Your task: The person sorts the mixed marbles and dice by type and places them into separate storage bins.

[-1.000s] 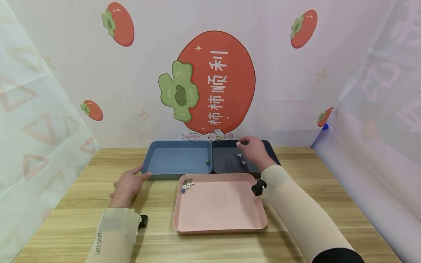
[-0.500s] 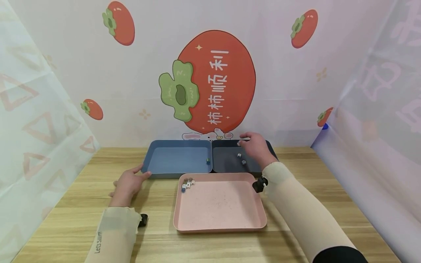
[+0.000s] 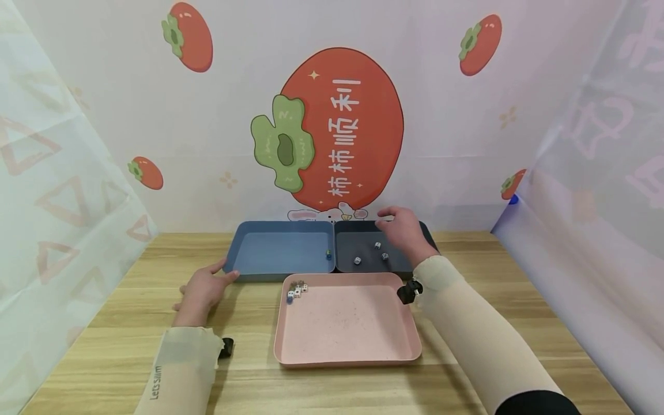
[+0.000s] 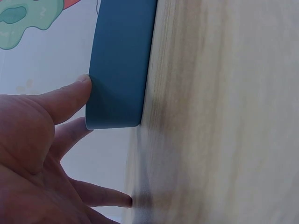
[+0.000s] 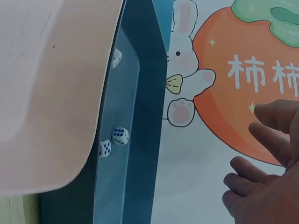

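As the head view shows, the spread right hand (image 3: 406,233) hangs above a charcoal tray (image 3: 349,245) with three white dice (image 3: 357,261). Left wrist: the spread left hand (image 4: 29,140) touches the corner of the blue tray (image 4: 120,65). Right wrist: those dice look light, hard, best pinched by opposite faces.

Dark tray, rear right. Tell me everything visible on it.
The dark tray is a shallow rectangle with raised walls and rounded corners, dark navy to charcoal, smooth and plastic-looking. It lies flat on the wood-look tabletop, side by side with the blue tray. The pink tray sits just in front; whether they touch is unclear. Three white dice rest on its floor. The right hand hides part of its right side but looks clear of it.
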The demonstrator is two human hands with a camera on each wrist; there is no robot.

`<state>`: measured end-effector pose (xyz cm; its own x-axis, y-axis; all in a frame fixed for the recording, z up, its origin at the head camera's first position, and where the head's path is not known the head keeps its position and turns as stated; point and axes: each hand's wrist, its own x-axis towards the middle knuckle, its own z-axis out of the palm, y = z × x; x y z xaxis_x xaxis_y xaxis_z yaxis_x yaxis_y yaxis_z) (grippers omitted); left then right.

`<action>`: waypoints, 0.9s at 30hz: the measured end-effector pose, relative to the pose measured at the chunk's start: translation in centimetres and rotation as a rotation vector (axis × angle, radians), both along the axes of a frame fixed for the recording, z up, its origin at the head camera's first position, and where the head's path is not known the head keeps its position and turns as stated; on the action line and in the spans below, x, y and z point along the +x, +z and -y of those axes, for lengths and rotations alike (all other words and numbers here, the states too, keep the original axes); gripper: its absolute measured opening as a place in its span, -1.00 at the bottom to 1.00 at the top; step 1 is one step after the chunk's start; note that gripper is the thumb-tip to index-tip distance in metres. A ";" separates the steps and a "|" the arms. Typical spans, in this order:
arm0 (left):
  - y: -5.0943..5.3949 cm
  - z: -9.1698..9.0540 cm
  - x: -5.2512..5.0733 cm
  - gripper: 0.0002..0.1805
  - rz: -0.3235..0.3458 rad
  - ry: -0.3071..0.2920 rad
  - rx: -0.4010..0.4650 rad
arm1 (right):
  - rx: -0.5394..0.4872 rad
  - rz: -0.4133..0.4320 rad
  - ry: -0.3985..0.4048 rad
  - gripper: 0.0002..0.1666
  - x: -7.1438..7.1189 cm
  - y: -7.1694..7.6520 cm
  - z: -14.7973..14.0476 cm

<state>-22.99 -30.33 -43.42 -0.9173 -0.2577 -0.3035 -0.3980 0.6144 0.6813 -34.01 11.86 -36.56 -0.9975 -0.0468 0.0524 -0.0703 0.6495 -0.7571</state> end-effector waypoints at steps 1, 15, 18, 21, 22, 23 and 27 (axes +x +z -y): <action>0.0 0.0 0.0 -0.11 -0.001 0.001 0.000 | -0.029 0.012 0.003 -0.63 0.1 0.0 0.1; -0.1 0.1 0.1 -0.11 -0.004 0.003 0.006 | -0.765 0.233 0.035 -0.49 1.8 -1.1 3.1; 0.0 0.1 0.1 -0.12 -0.004 0.004 0.012 | -0.766 0.246 0.049 -0.49 2.2 -1.8 3.9; 0.0 0.0 0.1 -0.12 -0.005 0.006 0.009 | -0.642 0.233 0.073 -0.53 3.1 -2.3 4.9; 0.0 0.0 0.1 -0.12 -0.004 0.007 0.007 | -0.585 0.226 0.081 -0.55 3.4 -2.4 5.3; 0.0 0.0 0.1 -0.12 -0.003 0.007 0.005 | -0.529 0.213 0.097 -0.57 3.8 -2.6 5.7; 0.0 -0.1 0.1 -0.12 -0.001 0.010 -0.004 | -0.332 0.142 0.185 -0.64 4.9 -3.4 7.5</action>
<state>-22.91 -30.28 -43.39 -0.9149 -0.2685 -0.3013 -0.4036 0.6131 0.6792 -29.16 4.32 -39.92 -0.9722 -0.2302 -0.0426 -0.0429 0.3539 -0.9343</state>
